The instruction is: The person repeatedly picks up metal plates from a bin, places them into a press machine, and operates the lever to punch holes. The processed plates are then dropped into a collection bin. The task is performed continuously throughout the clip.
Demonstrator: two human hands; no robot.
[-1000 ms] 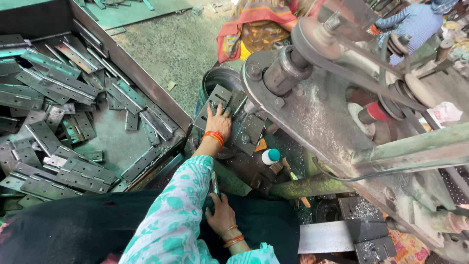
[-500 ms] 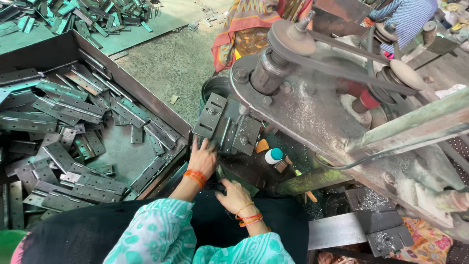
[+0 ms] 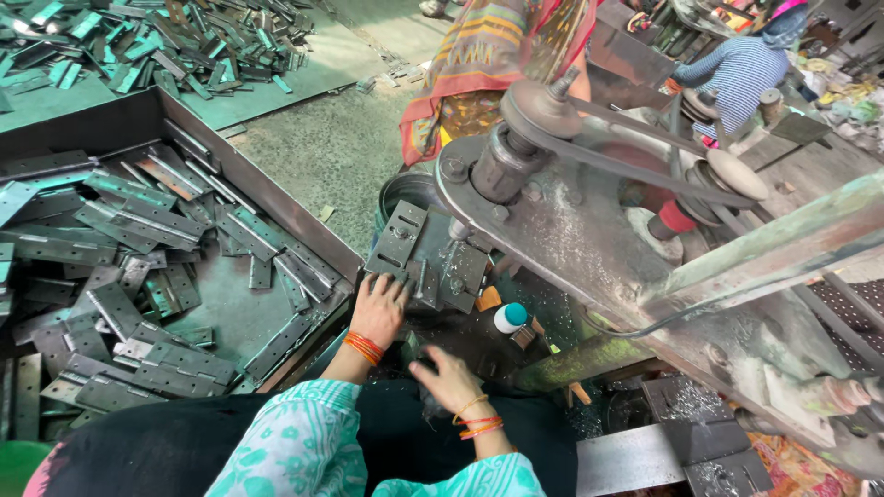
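A big grey belt-driven machine [image 3: 589, 230] fills the right half of the frame, its pulley [image 3: 543, 106] at upper centre and a green-stained beam [image 3: 773, 248] running off to the right edge. At the left sits a wide, shallow metal tray [image 3: 276, 207] — heaped with flat grey hinge plates [image 3: 120, 239], punched with holes and lying every way. More such plates are piled on the green floor [image 3: 304, 74] at the upper left. Below the pulley, at centre frame, a small stack of hinge plates [image 3: 424, 258] leans on the machine's front.

The left hand [image 3: 378, 313], orange bangles at the wrist, lies just under that stack with its fingers spread and touching the lowest plate; it grips nothing. The right hand [image 3: 447, 377], lower centre, rests palm down on the dark machine bed, fingers loose and splayed — whether anything lies under them cannot be told. A small white bottle with a teal cap [image 3: 509, 317] stands just right of the hands.
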